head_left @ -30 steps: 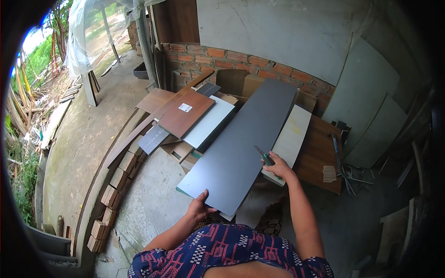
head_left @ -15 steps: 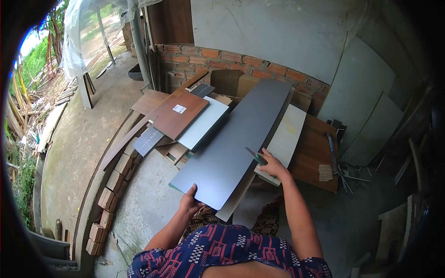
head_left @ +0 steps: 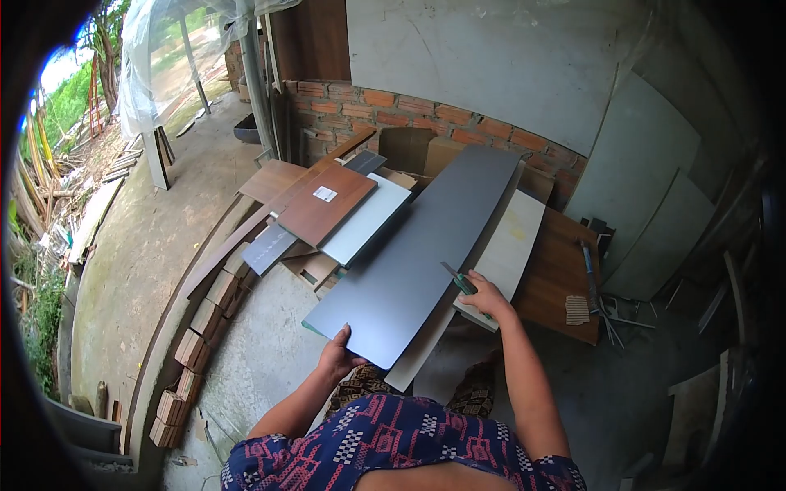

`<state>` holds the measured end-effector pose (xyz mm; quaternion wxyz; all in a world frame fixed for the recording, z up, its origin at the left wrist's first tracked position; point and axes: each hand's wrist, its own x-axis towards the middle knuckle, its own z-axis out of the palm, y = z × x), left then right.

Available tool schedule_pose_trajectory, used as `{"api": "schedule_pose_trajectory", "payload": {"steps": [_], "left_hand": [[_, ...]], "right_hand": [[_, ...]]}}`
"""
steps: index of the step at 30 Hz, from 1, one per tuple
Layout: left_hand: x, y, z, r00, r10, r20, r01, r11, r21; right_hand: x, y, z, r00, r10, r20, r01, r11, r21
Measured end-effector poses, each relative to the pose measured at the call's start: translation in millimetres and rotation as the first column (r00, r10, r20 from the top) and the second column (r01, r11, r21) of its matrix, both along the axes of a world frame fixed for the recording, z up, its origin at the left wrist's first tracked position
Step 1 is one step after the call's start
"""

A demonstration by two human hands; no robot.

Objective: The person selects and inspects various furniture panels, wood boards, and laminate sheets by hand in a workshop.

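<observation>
A long grey panel (head_left: 413, 245) lies lengthwise in front of me, its near end over my lap. At its near edge, my left hand (head_left: 337, 357) grips the board, thumb on top and fingers underneath. My right hand (head_left: 485, 299) is closed around a green-handled utility knife (head_left: 463, 283), its blade pointing up and left over the panel's right edge. Under that edge lies a pale board (head_left: 512, 245) with a faint yellow stain. To the left are a brown wood-look board (head_left: 332, 204) with a white label and a light-coloured board (head_left: 368, 221).
A hammer (head_left: 588, 262) and a small corrugated piece (head_left: 577, 310) rest on a brown board (head_left: 553, 282) at right. Stacked wooden blocks (head_left: 193, 350) line the ledge at left. Behind stands a brick wall (head_left: 409, 110), with large grey sheets (head_left: 647, 172) leaning at right.
The view has shifted slightly, so the scene sits a little lower and further right. My right hand with the knife has barely moved; my left hand keeps its grip on the panel.
</observation>
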<state>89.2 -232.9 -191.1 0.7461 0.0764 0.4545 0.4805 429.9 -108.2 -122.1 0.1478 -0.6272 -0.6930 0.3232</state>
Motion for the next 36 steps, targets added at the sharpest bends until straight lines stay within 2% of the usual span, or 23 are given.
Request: {"api": "schedule_pose_trajectory", "payload": {"steps": [5, 8, 10, 16, 20, 25, 26, 28, 29, 31, 32, 34, 36], "left_hand": [[1.7, -3.3, 4.3, 0.997, -0.069, -0.045, 0.07, 0.997, 0.025], [5.2, -8.8, 6.2, 0.995, -0.099, -0.029, 0.101, 0.994, 0.042], [5.5, -11.3, 1.0, 0.99, -0.138, 0.007, 0.138, 0.989, 0.06], [12.6, -9.9, 9.7, 0.998, 0.023, 0.062, -0.026, 0.999, 0.038], [3.1, -4.0, -7.7, 0.999, -0.012, 0.041, 0.011, 0.999, 0.042], [3.3, -2.2, 2.2, 1.0, 0.003, 0.014, -0.004, 1.0, 0.03], [-1.3, -3.6, 3.7, 0.99, -0.133, -0.054, 0.133, 0.991, -0.003], [-18.5, -5.7, 8.3, 0.904, -0.394, -0.168, 0.384, 0.919, -0.09], [-25.3, -7.9, 14.6, 0.774, -0.527, -0.352, 0.524, 0.844, -0.114], [-37.1, -15.2, 47.8, 0.368, -0.666, -0.649, 0.724, 0.644, -0.249], [-39.7, -18.0, 79.4, 0.244, -0.656, -0.714, 0.756, 0.59, -0.284], [-46.0, -11.5, 132.3, 0.248, -0.45, -0.858, 0.818, 0.572, -0.063], [-49.8, -6.2, 199.4, 0.335, 0.002, -0.942, 0.773, 0.571, 0.276]], "right_hand": [[-5.4, -1.4, 2.8, 0.984, 0.017, 0.179, -0.026, 0.998, 0.053], [-5.3, -2.3, 6.7, 0.998, -0.003, 0.068, 0.006, 0.999, -0.036], [-4.9, -2.2, 6.7, 0.997, 0.008, 0.077, -0.006, 1.0, -0.029], [-14.0, -4.9, 16.7, 0.977, 0.016, 0.214, -0.005, 0.999, -0.053], [-20.3, -7.2, 27.6, 0.972, 0.006, 0.234, 0.01, 0.998, -0.067], [-26.6, -9.2, 30.9, 0.958, -0.007, 0.285, 0.027, 0.997, -0.067], [-26.8, -9.2, 30.6, 0.957, -0.009, 0.291, 0.028, 0.998, -0.061], [-28.7, -11.4, 33.7, 0.951, -0.007, 0.31, 0.031, 0.997, -0.073], [-29.5, -11.6, 35.0, 0.948, -0.005, 0.319, 0.031, 0.997, -0.076], [-26.0, -8.9, 30.8, 0.952, -0.002, 0.306, 0.027, 0.997, -0.077], [-24.7, -8.4, 28.1, 0.955, 0.003, 0.297, 0.023, 0.996, -0.083], [-24.7, -9.6, 29.2, 0.959, -0.003, 0.283, 0.026, 0.997, -0.077], [-26.7, -8.0, 30.1, 0.958, 0.007, 0.286, 0.018, 0.996, -0.083]]}}
